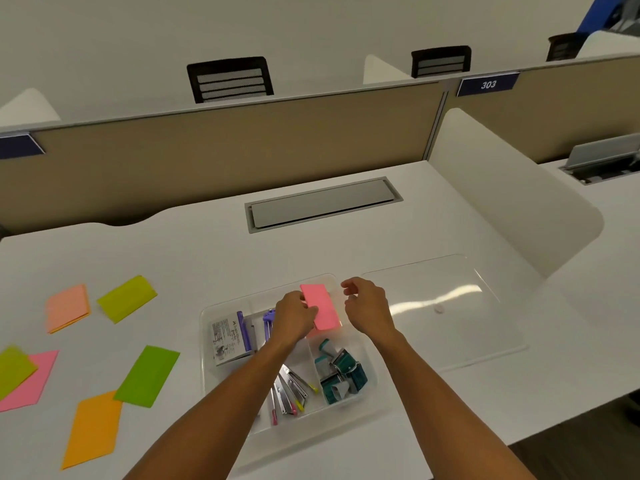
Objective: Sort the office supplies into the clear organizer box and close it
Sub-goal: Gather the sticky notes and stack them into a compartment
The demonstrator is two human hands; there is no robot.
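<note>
Head view looks down on my two bare hands over the clear organizer box point(221, 382), which sits open on the white desk point(194, 251). My left hand point(294, 318) pinches a pink sticky-note pad point(319, 306) by its left edge, holding it above the box's far compartment. My right hand point(369, 308) hovers just beside the pad, its fingers loosely curled and holding nothing. Inside the box lie a staple box point(228, 337), a purple stapler point(268, 320), some metal clips point(291, 386) and teal binder clips point(343, 374), each in a separate compartment. Its clear lid point(446, 306) lies flat on the desk to the right. Loose coloured notes remain on the desk to the left: salmon point(67, 308), yellow-green point(126, 297), green point(147, 375), orange point(93, 429) and pink point(33, 382).
</note>
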